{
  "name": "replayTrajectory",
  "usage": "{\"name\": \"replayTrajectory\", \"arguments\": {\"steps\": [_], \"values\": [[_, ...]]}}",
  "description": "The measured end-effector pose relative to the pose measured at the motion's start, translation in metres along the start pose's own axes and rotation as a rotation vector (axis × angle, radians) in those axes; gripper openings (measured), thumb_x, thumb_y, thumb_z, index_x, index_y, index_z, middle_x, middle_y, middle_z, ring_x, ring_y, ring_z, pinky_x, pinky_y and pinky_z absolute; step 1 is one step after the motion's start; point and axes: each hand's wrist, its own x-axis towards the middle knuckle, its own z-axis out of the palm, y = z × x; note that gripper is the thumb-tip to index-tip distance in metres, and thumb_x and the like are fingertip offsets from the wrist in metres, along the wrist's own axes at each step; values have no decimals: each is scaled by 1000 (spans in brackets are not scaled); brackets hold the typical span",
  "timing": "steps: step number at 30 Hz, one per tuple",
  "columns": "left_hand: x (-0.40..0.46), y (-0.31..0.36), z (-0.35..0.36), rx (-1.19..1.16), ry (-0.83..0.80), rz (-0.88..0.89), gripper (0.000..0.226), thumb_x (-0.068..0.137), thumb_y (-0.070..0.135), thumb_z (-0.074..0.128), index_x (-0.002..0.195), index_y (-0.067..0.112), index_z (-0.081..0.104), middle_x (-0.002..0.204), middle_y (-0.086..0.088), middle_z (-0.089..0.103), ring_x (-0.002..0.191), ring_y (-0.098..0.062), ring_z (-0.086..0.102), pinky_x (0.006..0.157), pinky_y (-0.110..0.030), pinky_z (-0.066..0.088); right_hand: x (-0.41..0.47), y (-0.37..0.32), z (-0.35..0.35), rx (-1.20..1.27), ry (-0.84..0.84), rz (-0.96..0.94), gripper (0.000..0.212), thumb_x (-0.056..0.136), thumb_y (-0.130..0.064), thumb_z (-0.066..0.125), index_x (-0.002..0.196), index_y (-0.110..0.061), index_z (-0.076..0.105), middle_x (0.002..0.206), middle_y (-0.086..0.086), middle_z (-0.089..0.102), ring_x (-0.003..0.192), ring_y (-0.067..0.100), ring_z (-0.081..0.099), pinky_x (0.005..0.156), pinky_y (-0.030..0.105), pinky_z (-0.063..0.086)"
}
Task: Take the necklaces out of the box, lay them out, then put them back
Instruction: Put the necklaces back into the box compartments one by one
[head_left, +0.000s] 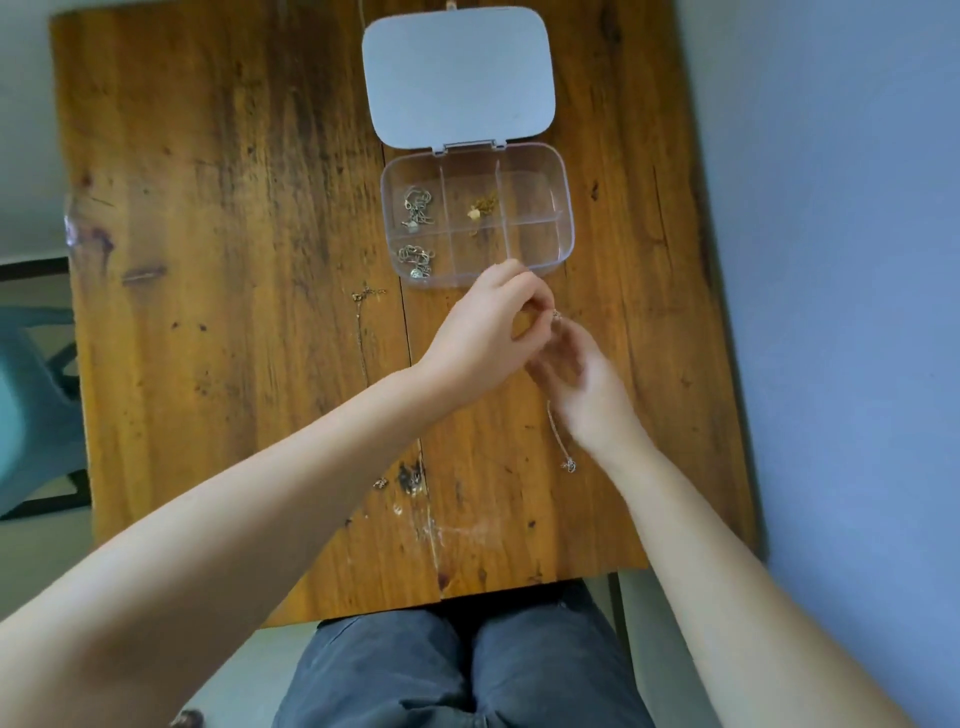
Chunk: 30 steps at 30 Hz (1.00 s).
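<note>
A clear plastic box (566, 208) with several compartments lies open on the wooden table, its grey lid (460, 75) folded back. Two silver necklaces (417, 208) (415, 260) fill its left compartments and a gold one (480, 209) sits in the middle. Just in front of the box, my left hand (483, 338) and my right hand (587, 384) pinch the top end of a thin silver necklace (558, 436). Its chain hangs down past my right wrist to a small pendant near the table. A dark necklace (361, 332) lies stretched out on the table to the left.
The wooden table (234, 260) ends at its front edge just above my knees. A blue-grey wall runs close along the table's right side. A teal chair (31, 405) stands at the left.
</note>
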Motion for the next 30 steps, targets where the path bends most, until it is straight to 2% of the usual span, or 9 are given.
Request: {"name": "replayTrajectory", "arguments": {"steps": [2,4,10,12,15,21,26,28,30], "values": [[7,-1,-19,-69,133,-108,3,85,7,56,83,6,58,85,-2,52,74,-13,47,65,-13,38,15,-15,-2,27,-6,-15,12,94,-21,55,90,-28,64,70,-13,68,73,9,63,72,28,47],[15,-11,-40,-129,279,-293,4,88,10,53,85,10,56,87,-3,55,76,-12,51,68,-17,43,20,-24,-10,-2,76,-26,22,95,-24,51,79,-31,64,60,-13,62,64,8,59,62,24,48],[25,-49,-66,-123,384,-547,7,89,12,49,84,13,54,87,-3,56,76,-9,49,62,-4,39,45,-52,-30,333,347,29,21,96,-29,48,80,-23,62,96,-10,66,96,5,64,95,32,51],[26,-54,-62,-114,371,-561,8,89,12,50,83,13,54,87,-3,56,74,-8,49,61,-5,40,61,-67,-27,554,316,35,22,97,-24,47,80,-17,60,110,-1,66,108,11,62,98,34,48],[32,-54,-46,-62,287,-488,7,89,12,52,84,10,57,88,-3,54,75,-11,49,63,-13,38,88,-83,-11,747,207,77,22,97,-16,43,82,-11,59,103,10,70,102,22,68,95,38,50],[36,-59,-27,183,102,-360,19,91,16,53,98,5,67,94,-13,56,97,-28,49,74,-36,45,116,-77,24,386,183,312,16,96,-9,47,103,-3,61,103,15,68,96,25,68,92,41,53],[-3,-82,-67,99,205,-231,18,92,10,49,100,11,66,89,1,56,88,-18,52,72,-28,41,73,-62,28,-187,234,85,24,97,-16,45,117,-15,58,108,1,66,96,8,65,82,26,56],[-33,-103,-82,190,213,-276,19,91,7,49,102,10,63,91,-4,59,89,-22,54,70,-30,43,40,-51,43,-225,96,40,18,96,-14,44,106,-19,59,94,-6,67,81,2,66,67,19,57],[-63,-121,-88,338,78,-329,29,91,2,47,117,9,58,108,-13,59,103,-30,52,76,-39,48,8,-33,70,-300,-130,108,17,96,-14,45,103,-18,60,87,-7,66,74,5,65,59,16,53]]}}
